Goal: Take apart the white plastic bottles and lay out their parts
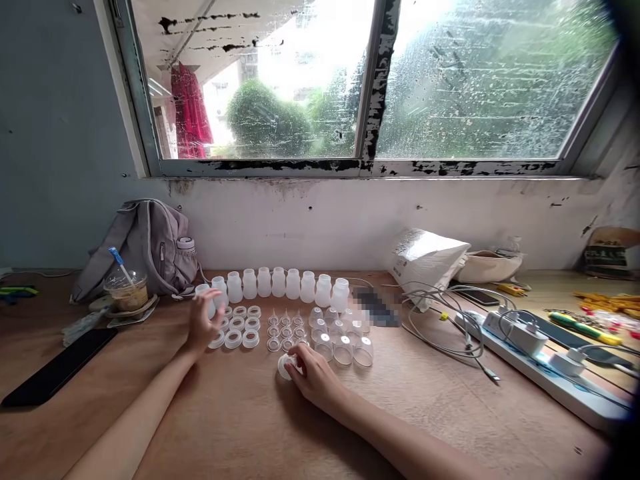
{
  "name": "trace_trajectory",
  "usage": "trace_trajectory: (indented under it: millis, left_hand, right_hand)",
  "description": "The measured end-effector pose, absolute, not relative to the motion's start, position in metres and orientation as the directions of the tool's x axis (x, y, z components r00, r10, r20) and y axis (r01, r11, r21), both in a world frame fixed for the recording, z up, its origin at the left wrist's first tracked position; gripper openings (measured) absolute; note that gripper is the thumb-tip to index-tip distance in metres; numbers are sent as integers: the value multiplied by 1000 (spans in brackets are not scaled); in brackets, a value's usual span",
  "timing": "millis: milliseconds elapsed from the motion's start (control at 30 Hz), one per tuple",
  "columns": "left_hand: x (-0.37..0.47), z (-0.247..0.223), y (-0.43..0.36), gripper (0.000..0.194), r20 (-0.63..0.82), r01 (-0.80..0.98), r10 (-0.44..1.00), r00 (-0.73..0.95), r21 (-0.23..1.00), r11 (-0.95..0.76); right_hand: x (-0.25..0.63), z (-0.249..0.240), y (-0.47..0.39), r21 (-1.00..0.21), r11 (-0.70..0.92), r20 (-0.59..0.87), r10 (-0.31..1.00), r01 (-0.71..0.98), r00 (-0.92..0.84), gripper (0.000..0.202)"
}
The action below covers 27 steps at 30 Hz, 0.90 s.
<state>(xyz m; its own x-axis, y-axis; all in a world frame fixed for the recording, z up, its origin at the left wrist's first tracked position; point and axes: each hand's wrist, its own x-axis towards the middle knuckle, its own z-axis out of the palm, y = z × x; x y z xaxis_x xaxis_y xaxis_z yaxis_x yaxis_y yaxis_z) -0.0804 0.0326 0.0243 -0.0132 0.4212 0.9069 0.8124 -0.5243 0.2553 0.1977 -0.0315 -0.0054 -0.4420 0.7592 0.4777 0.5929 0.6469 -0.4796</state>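
Observation:
My left hand is at the left end of a curved row of frosted white bottles. Its fingers are apart in front of the leftmost bottle; whether they touch it is unclear. Near the front of the group, my right hand has its fingers closed on a small whitish round part at the tabletop, partly hidden by the fingers. Between the hands lie several white rings and clear nipple-like pieces. Clear dome-shaped caps stand just beyond my right hand.
A black phone-like slab and a drink cup are at left, before a grey backpack. Tangled cables and a power strip occupy the right. A white bag sits by the wall.

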Motion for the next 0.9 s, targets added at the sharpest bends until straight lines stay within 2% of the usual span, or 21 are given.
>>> trace_trajectory:
  millis: [100,133,200,300,367,533,633,767,900]
  left_hand:
    - [-44,22,15,24,790,684,434,434,24,-729]
    - [-31,20,9,26,720,616,419,553,-15,-788]
    - [-9,17,-1,37,642,518,393,659,-9,-855]
    - [10,14,-10,52,586,455,408,700,74,-887]
    - [15,12,-13,55,569,443,432,699,129,-887]
    - [17,9,-14,45,603,440,470,645,210,-873]
    - [18,10,-13,41,608,428,437,662,172,-887]
    - [10,17,-12,38,583,422,372,723,54,-905]
    - [-10,25,-6,30,613,535,432,662,18,-844]
  right_hand:
    - [198,-6,-30,-513,671,521,739,535,-427,10]
    - [197,-6,-30,-517,682,534,729,517,-427,10]
    - [198,-6,-30,-521,703,555,710,484,-434,10]
    - [198,-6,-31,-525,724,578,689,447,-438,11]
    - [198,-5,-31,-525,728,582,685,440,-439,12]
    - [197,-5,-29,-521,733,590,680,438,-435,18]
    - [197,-5,-29,-520,741,593,671,425,-445,24]
    - [198,0,-34,-499,762,574,648,414,-501,30]
    - [201,10,-41,-479,763,536,645,434,-544,27]
